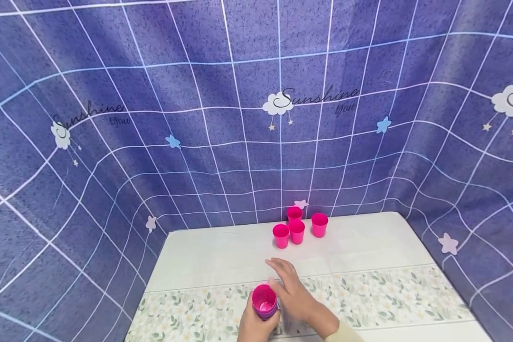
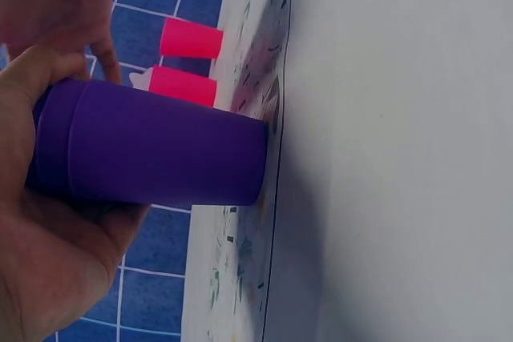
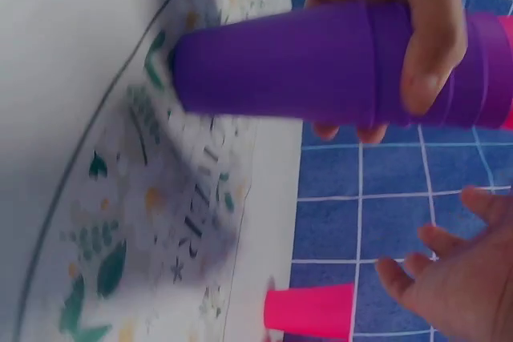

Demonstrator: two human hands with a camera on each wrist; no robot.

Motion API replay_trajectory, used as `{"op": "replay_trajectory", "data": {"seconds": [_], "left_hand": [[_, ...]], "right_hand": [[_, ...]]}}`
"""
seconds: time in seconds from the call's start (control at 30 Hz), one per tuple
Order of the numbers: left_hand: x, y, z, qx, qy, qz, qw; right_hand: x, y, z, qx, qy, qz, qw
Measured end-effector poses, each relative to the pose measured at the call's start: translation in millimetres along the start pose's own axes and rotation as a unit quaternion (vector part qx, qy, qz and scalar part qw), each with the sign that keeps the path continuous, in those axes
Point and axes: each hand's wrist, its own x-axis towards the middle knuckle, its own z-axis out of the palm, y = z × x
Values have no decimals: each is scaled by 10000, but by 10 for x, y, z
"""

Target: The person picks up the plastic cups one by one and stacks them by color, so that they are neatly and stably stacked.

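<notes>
The left grip (image 1: 258, 324) clasps the cup stack (image 1: 264, 301); the right grip (image 1: 293, 292) hangs released beside it. Nesting seems underway, likely calling next for a far pink cup (image 1: 297, 232).

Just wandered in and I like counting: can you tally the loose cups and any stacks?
Separate pink cups: 4
Purple stack topped with pink, in the left hand: 1
Total: 5, counting the stack as one; its nested cups can't be counted surely.
</notes>
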Motion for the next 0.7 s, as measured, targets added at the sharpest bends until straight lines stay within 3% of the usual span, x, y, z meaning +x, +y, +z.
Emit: {"op": "replay_trajectory", "data": {"seconds": [0.13, 0.27, 0.4, 0.53, 0.7], "left_hand": [[4, 15, -16, 47, 20, -141, 9999], [2, 36, -10, 39, 65, -262, 9996], [-6, 40, 3, 53, 237, -348, 9991], [-7, 37, 12, 73, 353, -396, 9986], [1, 26, 21, 95, 349, -415, 9985]], "right_hand": [[188, 139, -29, -504, 730, -149, 9959], [411, 338, -103, -1173, 1197, -448, 9848], [643, 552, -197, -1720, 1491, -558, 9722], [825, 751, -289, -2041, 1760, -387, 9622], [973, 904, -353, -2575, 1605, -2, 9529]]}}
